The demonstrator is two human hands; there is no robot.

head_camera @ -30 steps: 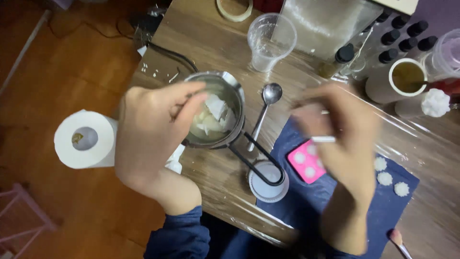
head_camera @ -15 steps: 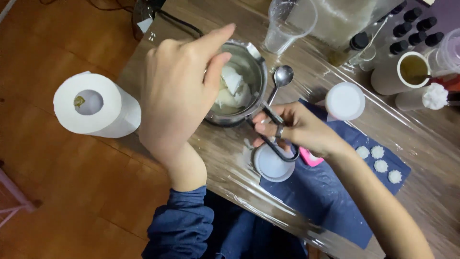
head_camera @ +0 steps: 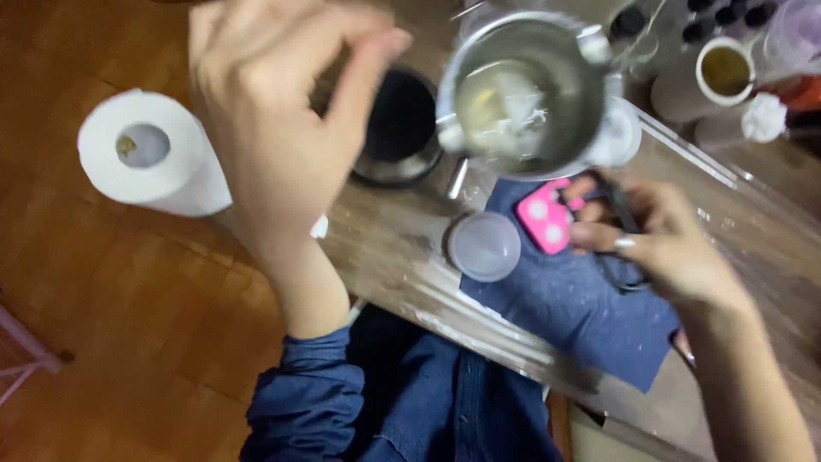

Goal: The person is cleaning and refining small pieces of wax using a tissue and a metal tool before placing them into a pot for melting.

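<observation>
The right hand (head_camera: pixel 658 244) is closed around the dark wire handle (head_camera: pixel 623 214) of a metal pot (head_camera: pixel 526 90), which hangs above the wooden table (head_camera: pixel 402 248) with pale lumps inside. The left hand (head_camera: pixel 274 128) is raised and empty, fingers loosely curled with the thumb close to the fingertips, touching nothing. Below the pot lie a pink mold (head_camera: pixel 546 218) on a blue cloth (head_camera: pixel 590 312) and a round clear lid (head_camera: pixel 484 246). A dark burner (head_camera: pixel 400 128) sits beside the pot, and 1 paper roll (head_camera: pixel 150 154) stands to the left.
</observation>
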